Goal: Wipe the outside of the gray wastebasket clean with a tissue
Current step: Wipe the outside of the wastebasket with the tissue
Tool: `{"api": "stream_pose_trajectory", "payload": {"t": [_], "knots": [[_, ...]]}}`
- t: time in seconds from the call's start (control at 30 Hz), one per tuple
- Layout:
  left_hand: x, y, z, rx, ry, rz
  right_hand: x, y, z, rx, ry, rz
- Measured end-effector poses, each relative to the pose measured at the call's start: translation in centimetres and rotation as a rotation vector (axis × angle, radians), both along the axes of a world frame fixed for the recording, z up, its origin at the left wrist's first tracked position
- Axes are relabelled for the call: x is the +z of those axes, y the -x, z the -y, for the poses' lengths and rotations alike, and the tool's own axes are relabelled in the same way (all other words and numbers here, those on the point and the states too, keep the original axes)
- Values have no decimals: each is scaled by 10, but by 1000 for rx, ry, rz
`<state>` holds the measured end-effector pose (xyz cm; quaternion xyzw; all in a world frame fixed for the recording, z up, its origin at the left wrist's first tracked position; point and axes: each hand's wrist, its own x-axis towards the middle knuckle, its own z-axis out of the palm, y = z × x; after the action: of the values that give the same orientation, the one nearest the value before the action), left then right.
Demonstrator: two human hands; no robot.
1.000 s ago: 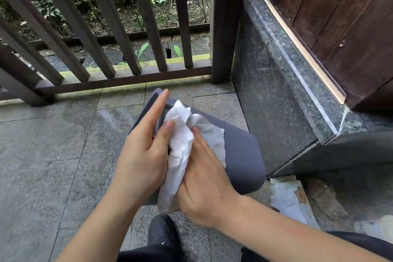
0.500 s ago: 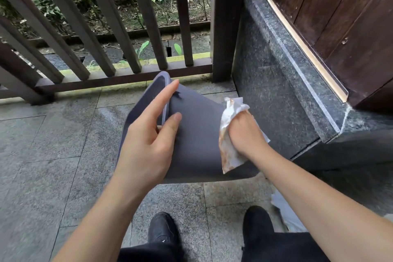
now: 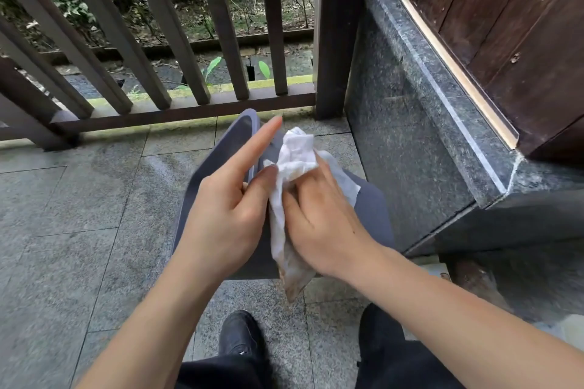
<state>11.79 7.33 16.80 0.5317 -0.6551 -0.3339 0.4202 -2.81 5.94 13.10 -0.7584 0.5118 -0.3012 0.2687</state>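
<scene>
Wastebasket (image 3: 369, 211) – smooth matt gray plastic; tissue (image 3: 295, 158) – crumpled, stained paper; floor (image 3: 79, 230) – speckled stone tile.

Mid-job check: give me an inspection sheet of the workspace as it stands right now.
Surface: gray stone floor tiles, bare where visible.
Job's things: gray wastebasket tipped over, its open rim toward the railing; white tissue pressed on its outer wall, brown-stained at its lower end.
Clutter: paper scraps on the floor at lower right, partly hidden.
Grippers: left hand grips the wastebasket's rim, index finger extended; right hand holds the tissue against the wall.
Cables: nothing seen.
Surroundings: wooden railing ahead, greenery beyond; dark stone ledge and wooden door to the right.
</scene>
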Motion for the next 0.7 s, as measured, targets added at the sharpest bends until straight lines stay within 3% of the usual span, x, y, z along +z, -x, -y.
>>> {"api": "stream_pose_trajectory", "payload": {"t": [0.17, 0.33, 0.5, 0.7], "knots": [[6, 7, -10, -189, 24, 36, 18, 30, 27, -26, 65, 104], [11, 7, -14, -286, 53, 65, 30, 63, 41, 21, -233, 208], [6, 9, -16, -276, 1, 84, 24, 56, 32, 41, -111, 186], [7, 25, -8, -279, -205, -223, 16, 39, 28, 28, 47, 249]]}}
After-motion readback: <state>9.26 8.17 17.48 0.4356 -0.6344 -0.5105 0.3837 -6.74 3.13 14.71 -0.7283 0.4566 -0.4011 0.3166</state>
